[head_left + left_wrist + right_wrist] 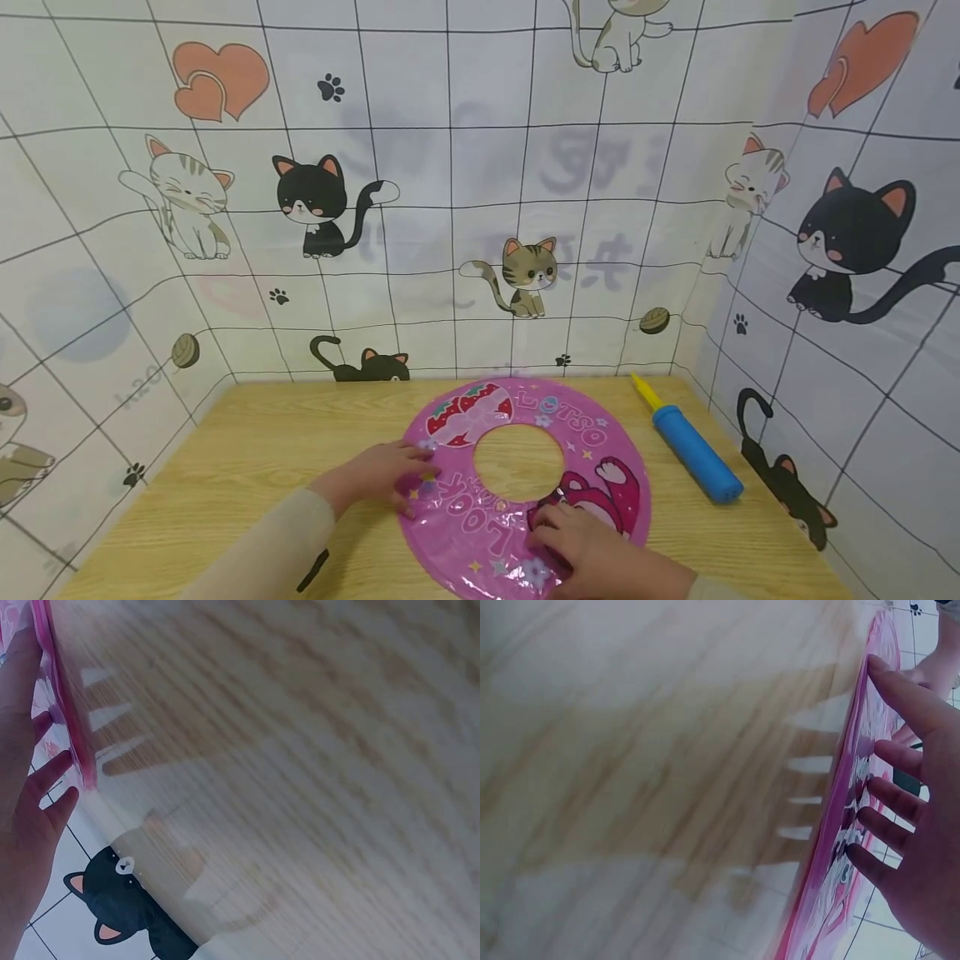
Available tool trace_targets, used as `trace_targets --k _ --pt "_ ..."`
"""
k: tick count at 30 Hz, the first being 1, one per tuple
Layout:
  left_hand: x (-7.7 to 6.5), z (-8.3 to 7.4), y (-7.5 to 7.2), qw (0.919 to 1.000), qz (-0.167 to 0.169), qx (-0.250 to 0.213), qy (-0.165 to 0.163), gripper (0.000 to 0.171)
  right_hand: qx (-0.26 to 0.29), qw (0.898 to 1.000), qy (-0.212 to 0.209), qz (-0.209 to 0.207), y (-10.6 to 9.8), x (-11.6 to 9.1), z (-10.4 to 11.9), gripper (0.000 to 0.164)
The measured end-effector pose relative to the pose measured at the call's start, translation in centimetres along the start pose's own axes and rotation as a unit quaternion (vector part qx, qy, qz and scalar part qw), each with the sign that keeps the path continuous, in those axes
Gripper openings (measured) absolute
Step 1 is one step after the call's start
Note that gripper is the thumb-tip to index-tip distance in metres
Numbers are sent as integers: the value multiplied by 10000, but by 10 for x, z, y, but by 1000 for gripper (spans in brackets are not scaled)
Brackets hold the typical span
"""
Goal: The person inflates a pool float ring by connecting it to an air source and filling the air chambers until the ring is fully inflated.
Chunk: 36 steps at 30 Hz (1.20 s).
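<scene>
A pink swim ring point(465, 550) with strawberry and bear prints lies flat on the wooden table, looking only thinly filled. On its left edge rests my left hand point(381, 477), fingers spread over the vinyl. My right hand point(588, 546) touches the ring's lower right part near the bear print, with its fingers lightly bent. In the right wrist view the fingertips of the right hand point(907, 817) meet the ring's surface and are spread apart. The left wrist view has the left hand point(34, 780) at the ring's pink edge point(64, 697).
A blue hand pump point(697, 454) with a yellow nozzle lies right of the ring, not touching it. The wooden table point(300, 417) is enclosed at the back and sides by a cat-print sheet point(420, 275) with a grid pattern.
</scene>
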<state>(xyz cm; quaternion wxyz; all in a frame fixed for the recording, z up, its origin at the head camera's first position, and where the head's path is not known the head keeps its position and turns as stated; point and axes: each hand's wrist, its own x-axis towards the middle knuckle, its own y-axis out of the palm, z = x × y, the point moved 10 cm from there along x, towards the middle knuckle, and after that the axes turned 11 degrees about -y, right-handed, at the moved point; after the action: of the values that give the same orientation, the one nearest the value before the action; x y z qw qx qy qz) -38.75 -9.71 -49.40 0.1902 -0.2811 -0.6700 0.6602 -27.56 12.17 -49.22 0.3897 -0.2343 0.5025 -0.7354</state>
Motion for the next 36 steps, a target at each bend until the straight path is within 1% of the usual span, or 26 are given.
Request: trace_targets --k 3,5,7,9,13,16,21,26,30,36 --pt "-4 -2 2 10000 -23 25 15 72 28 10000 -71 10 -1 -4 0 55" --pt "-7 -5 2 9999 -82 68 79 72 -30 9999 -148 -29 -4 -7 -1 55" --pt "-10 -7 2 9998 -132 113 131 71 -8 9999 -135 -36 -6 -11 -3 56" --pt "-12 -10 2 9997 -151 92 153 71 80 10000 -19 -5 -7 -16 -9 57" --pt "-17 -19 2 9996 -225 -45 160 69 490 9979 396 158 -8 -26 -23 59" --pt "-21 -28 0 9992 -353 -125 166 68 613 9965 528 192 -11 -32 -31 56" --pt "-26 -41 -2 9984 -499 -167 189 64 551 9971 517 98 -17 -42 -40 50" --pt "-29 -54 -4 9978 -514 -266 334 57 489 9970 605 -20 -25 -54 -53 50" --pt "-31 -64 -6 9974 -536 -183 450 54 469 9964 705 -90 -30 -60 -63 51" --pt "-35 -78 -6 9955 -617 -43 716 47 182 9958 886 -126 -38 -66 -75 53"
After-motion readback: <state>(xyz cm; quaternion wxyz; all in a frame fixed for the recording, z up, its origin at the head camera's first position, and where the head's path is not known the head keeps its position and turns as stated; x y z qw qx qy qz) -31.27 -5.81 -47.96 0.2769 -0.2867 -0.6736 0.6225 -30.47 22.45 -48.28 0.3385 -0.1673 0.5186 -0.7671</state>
